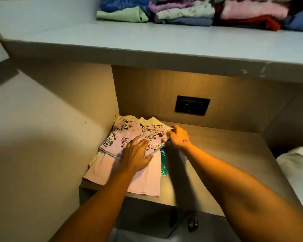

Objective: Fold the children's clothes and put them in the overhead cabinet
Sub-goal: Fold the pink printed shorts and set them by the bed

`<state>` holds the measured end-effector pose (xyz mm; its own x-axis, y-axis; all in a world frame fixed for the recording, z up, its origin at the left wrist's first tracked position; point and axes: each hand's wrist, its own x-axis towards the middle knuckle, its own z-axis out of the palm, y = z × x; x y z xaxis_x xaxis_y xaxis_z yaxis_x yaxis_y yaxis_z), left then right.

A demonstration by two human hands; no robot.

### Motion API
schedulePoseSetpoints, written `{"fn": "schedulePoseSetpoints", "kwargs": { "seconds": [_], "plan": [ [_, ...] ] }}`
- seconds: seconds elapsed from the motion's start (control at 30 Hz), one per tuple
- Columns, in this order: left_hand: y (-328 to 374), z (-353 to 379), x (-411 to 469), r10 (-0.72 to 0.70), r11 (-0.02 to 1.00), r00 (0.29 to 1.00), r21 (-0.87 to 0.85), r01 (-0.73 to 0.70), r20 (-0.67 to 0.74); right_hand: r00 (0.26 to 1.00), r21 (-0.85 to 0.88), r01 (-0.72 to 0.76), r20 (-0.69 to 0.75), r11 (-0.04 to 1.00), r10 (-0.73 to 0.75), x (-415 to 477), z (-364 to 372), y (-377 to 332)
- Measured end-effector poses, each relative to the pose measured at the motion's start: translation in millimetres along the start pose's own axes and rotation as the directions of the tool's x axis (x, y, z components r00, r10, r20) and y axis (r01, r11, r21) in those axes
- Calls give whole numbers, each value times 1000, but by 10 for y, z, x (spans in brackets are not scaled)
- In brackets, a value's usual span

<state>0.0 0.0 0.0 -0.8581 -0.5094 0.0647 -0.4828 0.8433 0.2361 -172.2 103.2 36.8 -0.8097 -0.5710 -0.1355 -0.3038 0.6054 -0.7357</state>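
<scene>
A pink children's top with a cartoon mouse print (119, 135) lies on a wooden counter (217, 154) against the left wall. It rests on a plain pink garment (145, 182), and a teal piece (163, 163) peeks out to the right. My left hand (136, 154) presses flat on the printed top, fingers spread. My right hand (177, 137) pinches the top's right edge. Above, the overhead cabinet shelf (112, 39) carries folded clothes (187, 13) in several stacks.
A dark wall socket (191, 105) sits in the wooden back panel above the counter. A white pillow or bedding (297, 165) lies at the right edge. The shelf's front lip juts out over the counter. A beige wall closes the left side.
</scene>
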Motion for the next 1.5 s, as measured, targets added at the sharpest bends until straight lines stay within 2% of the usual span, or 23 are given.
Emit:
{"fn": "schedulePoseSetpoints", "kwargs": {
  "seconds": [0.13,0.2,0.3,0.43,0.53,0.6,0.67,0.77,0.83,0.9,0.97,1.03,1.1,1.17,1.2,1.23,1.27,1.33,1.4,1.43,1.5],
  "plan": [
    [97,128,14,43,998,998,-34,-45,-53,977,76,-174,142,982,162,349,79,-272],
    [55,159,-53,52,993,995,-105,-61,-91,947,38,-254,214,967,240,460,95,-369],
    [-73,182,-147,63,979,983,-183,-95,-171,910,-14,-344,243,939,337,560,103,-409],
    [-189,199,-282,89,958,978,-252,-135,-187,882,-21,-395,270,918,386,600,199,-335],
    [-190,224,-305,58,953,972,-278,-122,-228,863,125,-449,315,885,394,644,201,-245],
    [-153,196,-268,-46,923,966,-381,-56,-254,883,223,-418,330,881,335,647,115,-234],
    [-101,86,-165,-157,874,950,-485,7,-270,929,307,-328,274,893,247,631,-63,-259],
    [25,-247,89,-198,844,902,-535,-43,-385,980,469,-197,123,861,158,478,-551,-321],
    [203,-491,260,-132,829,854,-529,-183,-503,992,612,-113,19,783,128,257,-986,-265],
    [450,-599,370,-22,795,805,-499,-346,-594,988,669,-28,-96,743,123,-120,-1374,-61],
    [752,-485,380,122,725,783,-484,-490,-610,963,708,22,-204,706,175,-635,-1609,343],
    [1019,-198,312,274,694,809,-476,-541,-520,924,750,-22,-237,661,300,-1189,-1639,880],
    [1182,171,221,454,735,847,-420,-532,-277,878,746,-213,-137,630,459,-1697,-1494,1386],
    [1322,457,149,566,786,824,-329,-523,41,811,682,-460,63,568,581,-2032,-1365,1742],
    [1385,538,132,569,809,807,-284,-515,158,783,614,-549,140,568,606,-2138,-1334,1861],
    [1416,563,138,553,826,808,-258,-501,201,772,545,-590,165,596,613,-2185,-1324,1943],
    [1451,568,150,544,832,814,-251,-494,201,778,482,-590,122,648,617,-2221,-1341,2025],
    [1479,525,170,571,811,806,-254,-526,156,827,329,-499,-96,801,554,-2272,-1402,2175],
    [1428,472,144,642,757,753,-279,-591,147,885,57,-348,-308,936,348,-2333,-1476,2273],
    [1396,452,112,683,726,706,-287,-625,188,928,-104,-234,-319,967,191,-2367,-1485,2325],
    [1338,445,39,723,691,616,-302,-657,314,986,-357,5,-153,934,-63,-2377,-1448,2439]
  ]
}}
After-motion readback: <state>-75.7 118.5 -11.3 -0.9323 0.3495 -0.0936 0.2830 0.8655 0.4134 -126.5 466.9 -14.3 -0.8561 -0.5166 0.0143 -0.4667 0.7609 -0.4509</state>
